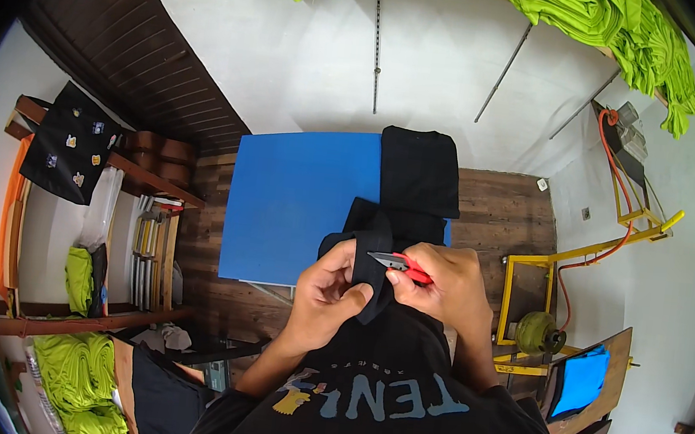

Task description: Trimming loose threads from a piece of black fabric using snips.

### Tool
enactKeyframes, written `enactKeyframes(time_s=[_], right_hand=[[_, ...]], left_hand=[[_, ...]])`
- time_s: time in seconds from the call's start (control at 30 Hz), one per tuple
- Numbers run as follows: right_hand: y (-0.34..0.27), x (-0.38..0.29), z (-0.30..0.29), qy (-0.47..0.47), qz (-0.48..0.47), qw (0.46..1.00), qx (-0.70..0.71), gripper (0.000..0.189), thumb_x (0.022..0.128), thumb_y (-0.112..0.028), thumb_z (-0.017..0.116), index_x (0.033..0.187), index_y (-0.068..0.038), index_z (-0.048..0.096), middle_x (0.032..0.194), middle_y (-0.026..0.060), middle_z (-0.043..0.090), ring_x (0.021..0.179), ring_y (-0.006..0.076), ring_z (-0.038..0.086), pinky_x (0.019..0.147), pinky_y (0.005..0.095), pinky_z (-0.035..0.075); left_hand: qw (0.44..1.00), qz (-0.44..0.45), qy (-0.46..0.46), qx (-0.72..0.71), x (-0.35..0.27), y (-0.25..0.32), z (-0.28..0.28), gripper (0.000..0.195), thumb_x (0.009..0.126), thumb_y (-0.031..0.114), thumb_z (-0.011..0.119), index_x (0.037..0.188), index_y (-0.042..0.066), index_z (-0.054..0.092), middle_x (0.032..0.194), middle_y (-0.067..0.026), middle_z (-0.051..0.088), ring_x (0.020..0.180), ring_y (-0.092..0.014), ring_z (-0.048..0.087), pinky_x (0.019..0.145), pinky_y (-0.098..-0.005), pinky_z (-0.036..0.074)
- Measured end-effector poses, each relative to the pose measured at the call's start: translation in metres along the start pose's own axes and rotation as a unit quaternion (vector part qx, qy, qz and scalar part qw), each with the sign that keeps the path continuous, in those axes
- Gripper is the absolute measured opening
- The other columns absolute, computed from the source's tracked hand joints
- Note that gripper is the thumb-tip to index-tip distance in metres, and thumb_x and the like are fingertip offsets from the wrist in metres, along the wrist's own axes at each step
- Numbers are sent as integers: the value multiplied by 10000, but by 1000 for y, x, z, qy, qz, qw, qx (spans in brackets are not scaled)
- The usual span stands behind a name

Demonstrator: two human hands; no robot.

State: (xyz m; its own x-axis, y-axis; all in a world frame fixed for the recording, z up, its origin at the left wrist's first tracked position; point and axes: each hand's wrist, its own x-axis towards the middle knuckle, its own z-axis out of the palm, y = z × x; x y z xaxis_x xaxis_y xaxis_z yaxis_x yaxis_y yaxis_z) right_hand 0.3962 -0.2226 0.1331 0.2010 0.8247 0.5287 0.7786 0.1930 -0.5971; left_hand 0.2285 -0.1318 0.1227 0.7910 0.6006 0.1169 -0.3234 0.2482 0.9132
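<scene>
My left hand (334,292) grips the edge of a black garment (373,248), a band of it stretched over the fingers with the thumb in front. In my right hand (442,284) is a pair of red-handled thread snips (403,265). Their dark pointed blades reach left across the held fabric, close to the fingers of my left hand. Whether the tips touch the cloth I cannot tell. Part of the garment rests on the blue tabletop (301,206). Beyond it lies a folded black T-shirt (421,171) at the table's far right corner.
Lime-green garments (572,15) are piled on a high wall shelf. A yellow metal frame (510,298) with a green gas cylinder (535,333) and orange hose (623,227) stands right. At left, a black tote bag (68,149) hangs from a wooden rack (154,181).
</scene>
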Motion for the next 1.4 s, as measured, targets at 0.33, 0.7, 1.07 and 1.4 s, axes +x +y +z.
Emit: enactKeyframes(time_s=[0.33, 0.7, 1.07, 1.4], right_hand=[[1, 7, 3, 42, -18, 999, -3, 242, 691, -155, 770, 739, -55, 555, 599, 58, 569, 491, 216, 581, 421, 301, 431], [2, 6, 6, 43, -19, 999, -13, 240, 712, -180, 759, 729, -59, 552, 586, 56, 561, 478, 210, 575, 418, 298, 423], [-1, 3, 3, 39, -17, 999, -21, 243, 710, -188, 761, 731, -54, 559, 598, 51, 566, 491, 204, 583, 423, 297, 432], [-12, 4, 1, 28, -49, 998, -27, 235, 710, -196, 758, 742, -57, 570, 596, 37, 561, 486, 190, 565, 426, 289, 423]], left_hand=[[993, -9, -24, -118, 0, -2, 0, 420, 873, 9, 565, 1280, -50, 476, 1110, -57, 608, 986, -83, 557, 837, -202, 417], [995, -39, 26, -85, 1, -6, 4, 394, 861, 22, 622, 1236, -45, 522, 1091, -55, 629, 975, -78, 575, 852, -210, 425], [987, -55, -75, -131, -7, -12, -5, 651, 780, 88, 718, 1334, -83, 421, 1258, -86, 532, 1184, -132, 481, 1012, -268, 334], [997, 38, 38, -54, -2, -10, -1, 237, 849, 36, 657, 1066, -59, 648, 976, -70, 625, 919, -115, 559, 822, -249, 411]])
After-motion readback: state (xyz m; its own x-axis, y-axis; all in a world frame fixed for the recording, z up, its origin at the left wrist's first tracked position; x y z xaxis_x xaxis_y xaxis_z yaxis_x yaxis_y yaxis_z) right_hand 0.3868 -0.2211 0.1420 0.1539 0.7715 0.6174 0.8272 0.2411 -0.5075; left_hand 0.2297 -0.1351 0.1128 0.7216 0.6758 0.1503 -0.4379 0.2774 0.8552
